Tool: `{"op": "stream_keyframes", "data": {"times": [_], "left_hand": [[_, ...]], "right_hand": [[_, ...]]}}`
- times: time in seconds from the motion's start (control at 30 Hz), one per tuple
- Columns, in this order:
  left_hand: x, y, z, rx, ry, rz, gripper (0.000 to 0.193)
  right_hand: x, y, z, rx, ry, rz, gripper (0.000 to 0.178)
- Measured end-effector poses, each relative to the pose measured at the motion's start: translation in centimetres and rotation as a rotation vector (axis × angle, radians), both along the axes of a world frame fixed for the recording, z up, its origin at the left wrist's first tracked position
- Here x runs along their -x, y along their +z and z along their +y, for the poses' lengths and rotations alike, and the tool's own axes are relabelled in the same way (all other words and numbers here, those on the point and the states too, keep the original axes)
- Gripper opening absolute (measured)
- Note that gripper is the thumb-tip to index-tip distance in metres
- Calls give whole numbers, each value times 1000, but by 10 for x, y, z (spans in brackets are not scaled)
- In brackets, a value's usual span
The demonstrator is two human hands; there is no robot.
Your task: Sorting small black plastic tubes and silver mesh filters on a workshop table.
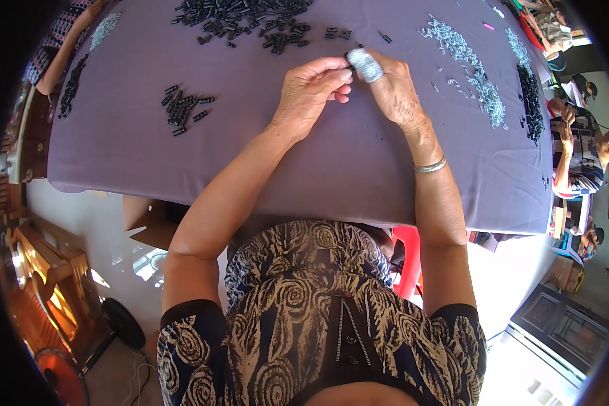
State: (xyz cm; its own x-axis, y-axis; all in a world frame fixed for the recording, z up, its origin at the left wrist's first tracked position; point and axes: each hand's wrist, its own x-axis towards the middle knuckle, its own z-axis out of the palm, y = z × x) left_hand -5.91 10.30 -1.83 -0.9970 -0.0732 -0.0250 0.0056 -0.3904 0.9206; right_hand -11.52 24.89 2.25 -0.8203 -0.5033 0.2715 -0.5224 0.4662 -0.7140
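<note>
My left hand (311,91) and my right hand (394,91) meet over the purple tablecloth, their fingertips nearly touching. Pinched between the left thumb and forefinger is a small black part (351,68), mostly covered by the fingers. Silvery-white tape (365,65) wraps the right thumb, which presses close to that part. The right fingers are curled and partly hidden, so what they grip cannot be made out. Left of the hands lies a small pile of black cylindrical parts (181,108). Beyond them spreads a large heap of similar black parts (247,13).
Silver metal pieces (477,73) lie strewn at the right. More black parts (530,101) sit along the table's right edge, and others (73,88) at the left. A person's arm (64,51) rests at the far left; other people sit at the right. A red stool (407,260) stands below.
</note>
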Motion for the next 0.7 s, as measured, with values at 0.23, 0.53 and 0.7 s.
{"op": "stream_keyframes", "data": {"times": [0.23,0.53,0.7], "left_hand": [[-3,0,0,-39,28,160,23],[-5,3,3,-141,-12,243,23],[-11,18,-6,-193,-101,315,29]], "right_hand": [[1,-8,0,380,82,-819,67],[-12,-13,-14,709,246,-1119,45],[-31,-20,-29,804,249,-1303,50]]}}
